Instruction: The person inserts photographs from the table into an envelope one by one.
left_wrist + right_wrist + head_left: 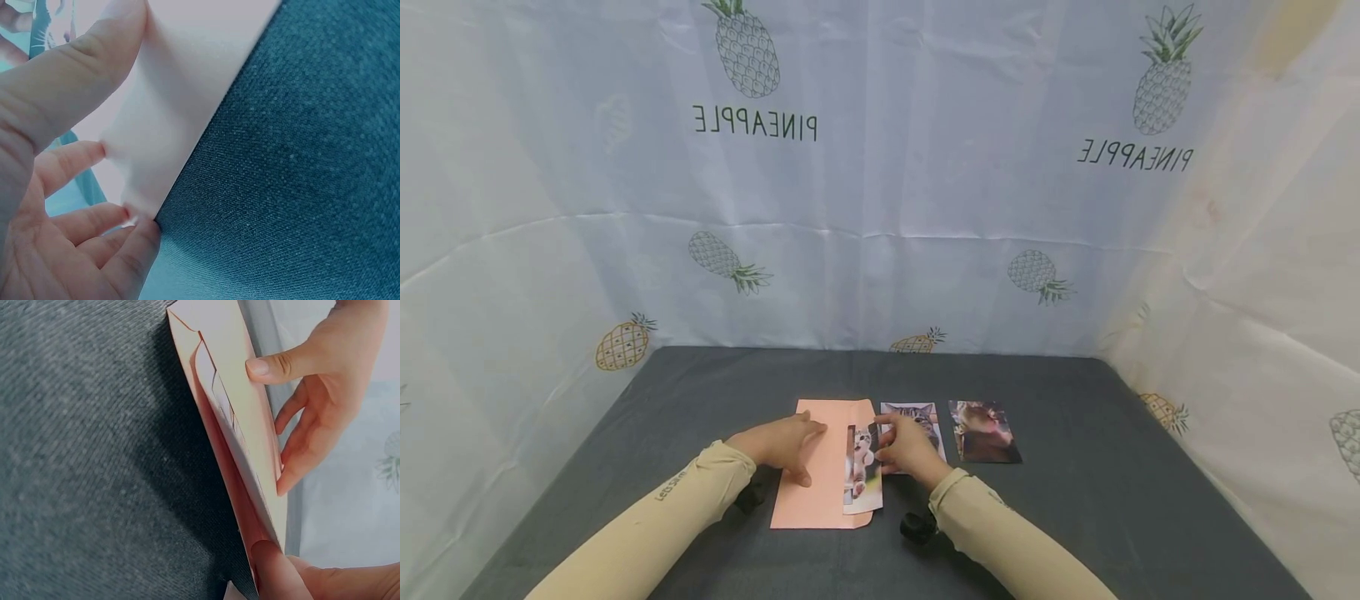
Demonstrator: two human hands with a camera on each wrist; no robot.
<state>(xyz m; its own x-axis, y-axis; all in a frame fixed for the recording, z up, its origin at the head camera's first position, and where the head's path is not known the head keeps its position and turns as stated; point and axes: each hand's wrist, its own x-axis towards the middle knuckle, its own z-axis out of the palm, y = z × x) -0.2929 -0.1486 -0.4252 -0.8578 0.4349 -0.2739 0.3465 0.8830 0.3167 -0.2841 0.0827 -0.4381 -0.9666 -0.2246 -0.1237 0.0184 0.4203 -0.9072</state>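
In the head view a pink envelope (820, 467) lies on the dark table, its open side to the right. My left hand (782, 446) rests on it, thumb and fingers spread across the upper face. In the left wrist view several fingertips (144, 231) touch the paper near an edge. My right hand (913, 450) pinches a kitten photo (863, 483) at its right edge, over the envelope's open side. Seen from the right wrist, the mouth of the envelope (262, 444) gapes and a white-edged sheet (215, 394) sits between its layers. Right-hand fingers (275, 569) hold the lower end.
A photo of a tabby cat (925, 410) lies just right of the envelope, partly behind my right hand. Farther right is another, darker photo (987, 433). Pale curtains (880, 167) with printed pineapples enclose the table (700, 392) at the back and sides.
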